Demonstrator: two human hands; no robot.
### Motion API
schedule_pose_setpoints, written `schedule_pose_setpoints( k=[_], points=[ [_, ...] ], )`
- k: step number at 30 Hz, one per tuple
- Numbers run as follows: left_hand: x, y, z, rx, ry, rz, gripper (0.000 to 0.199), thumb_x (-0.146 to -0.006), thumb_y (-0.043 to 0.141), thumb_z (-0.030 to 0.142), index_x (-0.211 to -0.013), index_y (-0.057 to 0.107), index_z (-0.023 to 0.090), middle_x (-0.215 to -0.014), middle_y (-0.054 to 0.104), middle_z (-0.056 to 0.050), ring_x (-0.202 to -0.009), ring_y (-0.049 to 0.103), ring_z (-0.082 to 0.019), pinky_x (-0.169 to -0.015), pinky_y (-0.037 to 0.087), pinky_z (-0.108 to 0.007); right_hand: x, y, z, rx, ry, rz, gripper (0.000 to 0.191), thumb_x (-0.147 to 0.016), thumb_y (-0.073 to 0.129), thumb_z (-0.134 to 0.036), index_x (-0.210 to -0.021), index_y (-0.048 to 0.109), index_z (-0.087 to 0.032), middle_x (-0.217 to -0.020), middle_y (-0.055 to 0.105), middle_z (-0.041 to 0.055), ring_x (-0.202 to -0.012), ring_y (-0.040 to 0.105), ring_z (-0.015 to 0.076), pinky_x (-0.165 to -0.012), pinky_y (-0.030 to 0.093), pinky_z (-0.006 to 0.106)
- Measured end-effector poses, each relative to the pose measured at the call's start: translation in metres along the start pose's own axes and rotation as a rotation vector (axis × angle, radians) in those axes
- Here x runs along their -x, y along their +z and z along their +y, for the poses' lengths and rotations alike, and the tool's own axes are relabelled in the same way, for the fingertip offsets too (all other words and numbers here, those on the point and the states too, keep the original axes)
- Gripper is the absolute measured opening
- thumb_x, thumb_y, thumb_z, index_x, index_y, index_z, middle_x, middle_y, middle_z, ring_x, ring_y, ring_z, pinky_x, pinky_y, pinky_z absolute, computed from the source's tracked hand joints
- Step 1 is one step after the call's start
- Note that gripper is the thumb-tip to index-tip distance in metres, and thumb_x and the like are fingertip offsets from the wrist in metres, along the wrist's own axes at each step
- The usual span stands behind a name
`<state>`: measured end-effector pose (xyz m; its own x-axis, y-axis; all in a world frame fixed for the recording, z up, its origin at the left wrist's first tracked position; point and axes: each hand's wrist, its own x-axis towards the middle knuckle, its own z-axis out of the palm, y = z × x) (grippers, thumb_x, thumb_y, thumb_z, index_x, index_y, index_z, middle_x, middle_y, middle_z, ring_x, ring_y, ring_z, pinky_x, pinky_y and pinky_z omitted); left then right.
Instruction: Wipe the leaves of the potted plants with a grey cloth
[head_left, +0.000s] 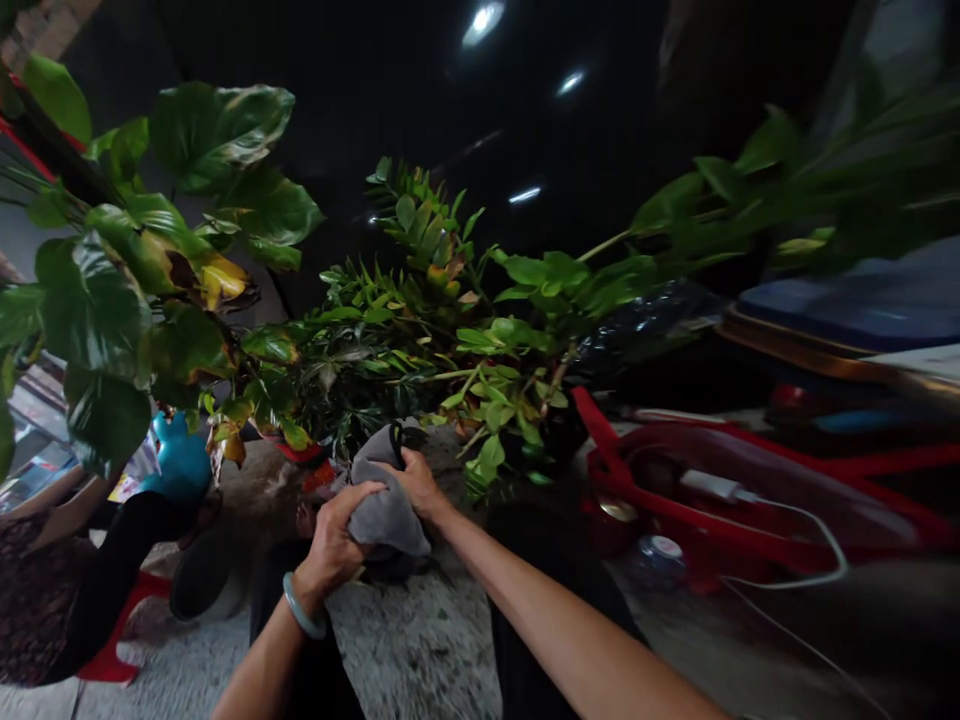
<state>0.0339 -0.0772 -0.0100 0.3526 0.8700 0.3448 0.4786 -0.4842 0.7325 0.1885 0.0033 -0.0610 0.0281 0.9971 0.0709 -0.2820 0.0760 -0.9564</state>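
Note:
Between my knees, both hands hold a grey cloth (pixel 386 515) with a dark edge, above the concrete floor. My left hand (pixel 334 535), with a pale bangle at the wrist, is closed on its left side, thumb lying over the top. My right hand (pixel 418 485) grips the far right side, with some fingers hidden behind the fabric. Whatever may be inside the cloth is hidden. Just beyond the hands stand leafy green potted plants (pixel 405 310). A small red and orange patch (pixel 319 478) shows left of the cloth; I cannot make out what it is.
At the right lies a red-trimmed clear bag (pixel 847 480) with a white charger (pixel 709 487) and cable on it. A lidded clear jar (pixel 661 560) stands beside it. On the left, a person in dark clothes (pixel 112 580) sits on a red stool (pixel 124 630) near a dark bucket (pixel 202 580).

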Motion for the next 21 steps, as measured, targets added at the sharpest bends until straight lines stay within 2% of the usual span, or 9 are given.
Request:
schedule_pose_setpoints(
  k=[3,6,8,9,11,14,16,18,21],
  points=[
    [-0.013,-0.032,0.015,0.034,0.020,0.143,0.037,-0.070,0.072,0.014,-0.104,0.080,0.022,-0.106,0.081,-0.009,-0.101,0.075,-0.032,-0.096,0.057,-0.045,-0.012,-0.012,-0.001,-0.068,0.026,0.113,0.038,-0.065,0.077,-0.056,-0.072,0.062,-0.021,-0.063,0.070,0.0012,-0.059,0.064,0.0179,-0.053,0.051,0.027],
    [-0.041,-0.072,0.036,0.121,0.021,0.453,0.040,-0.066,0.082,0.024,-0.105,0.079,0.020,-0.110,0.080,-0.008,-0.108,0.072,-0.032,-0.102,0.054,-0.045,-0.035,-0.030,-0.007,-0.192,0.168,0.360,0.032,-0.074,0.070,-0.051,-0.085,0.058,-0.023,-0.059,0.064,-0.0036,-0.045,0.056,0.0120,-0.039,0.040,0.020],
    [-0.062,-0.085,0.044,0.192,-0.004,0.581,0.045,-0.063,0.086,0.030,-0.107,0.078,0.021,-0.110,0.079,-0.007,-0.109,0.071,-0.031,-0.103,0.054,-0.044,-0.051,-0.037,-0.010,-0.232,0.222,0.437,0.028,-0.077,0.069,-0.046,-0.090,0.056,-0.024,-0.058,0.062,-0.0059,-0.043,0.055,0.0107,-0.038,0.040,0.018],
    [-0.069,-0.084,0.043,0.219,-0.020,0.590,0.047,-0.061,0.088,0.032,-0.105,0.078,0.021,-0.109,0.080,-0.007,-0.108,0.071,-0.031,-0.103,0.054,-0.045,-0.057,-0.039,-0.010,-0.236,0.237,0.431,0.026,-0.078,0.069,-0.043,-0.089,0.056,-0.024,-0.057,0.061,-0.0063,-0.042,0.054,0.0105,-0.038,0.040,0.018],
    [-0.073,-0.070,0.031,0.235,-0.062,0.505,0.045,-0.056,0.089,0.031,-0.099,0.079,0.021,-0.105,0.080,-0.007,-0.105,0.072,-0.032,-0.102,0.054,-0.046,-0.063,-0.038,-0.009,-0.238,0.272,0.388,0.021,-0.078,0.071,-0.037,-0.083,0.056,-0.023,-0.053,0.060,-0.0058,-0.038,0.051,0.0097,-0.036,0.040,0.018],
    [-0.054,-0.036,0.003,0.208,-0.174,0.206,0.036,-0.056,0.086,0.025,-0.092,0.082,0.021,-0.098,0.082,-0.009,-0.098,0.074,-0.033,-0.098,0.055,-0.047,-0.062,-0.035,-0.004,-0.236,0.321,0.330,0.020,-0.076,0.072,-0.028,-0.068,0.055,-0.021,-0.044,0.054,-0.0050,-0.032,0.044,0.0083,-0.033,0.037,0.019],
    [-0.038,-0.025,-0.005,0.224,-0.228,0.043,0.036,-0.057,0.084,0.024,-0.093,0.082,0.020,-0.096,0.082,-0.010,-0.095,0.075,-0.033,-0.092,0.058,-0.045,-0.057,-0.035,-0.001,-0.234,0.330,0.298,0.022,-0.076,0.071,-0.024,-0.061,0.055,-0.020,-0.041,0.053,-0.0042,-0.032,0.043,0.0079,-0.033,0.037,0.018],
    [-0.035,-0.031,0.002,0.240,-0.207,0.065,0.038,-0.057,0.085,0.025,-0.094,0.082,0.018,-0.098,0.082,-0.010,-0.095,0.075,-0.032,-0.090,0.059,-0.044,-0.052,-0.038,0.000,-0.232,0.330,0.264,0.019,-0.076,0.069,-0.023,-0.061,0.057,-0.019,-0.042,0.055,-0.0031,-0.033,0.044,0.0077,-0.032,0.037,0.017],
    [-0.060,-0.061,0.031,0.227,-0.064,0.338,0.038,-0.060,0.085,0.030,-0.097,0.080,0.018,-0.107,0.081,-0.009,-0.100,0.073,-0.030,-0.096,0.057,-0.043,-0.046,-0.040,-0.001,-0.230,0.329,0.221,0.013,-0.075,0.069,-0.025,-0.066,0.062,-0.018,-0.048,0.061,-0.0022,-0.034,0.046,0.0077,-0.032,0.035,0.017]
  ],
)
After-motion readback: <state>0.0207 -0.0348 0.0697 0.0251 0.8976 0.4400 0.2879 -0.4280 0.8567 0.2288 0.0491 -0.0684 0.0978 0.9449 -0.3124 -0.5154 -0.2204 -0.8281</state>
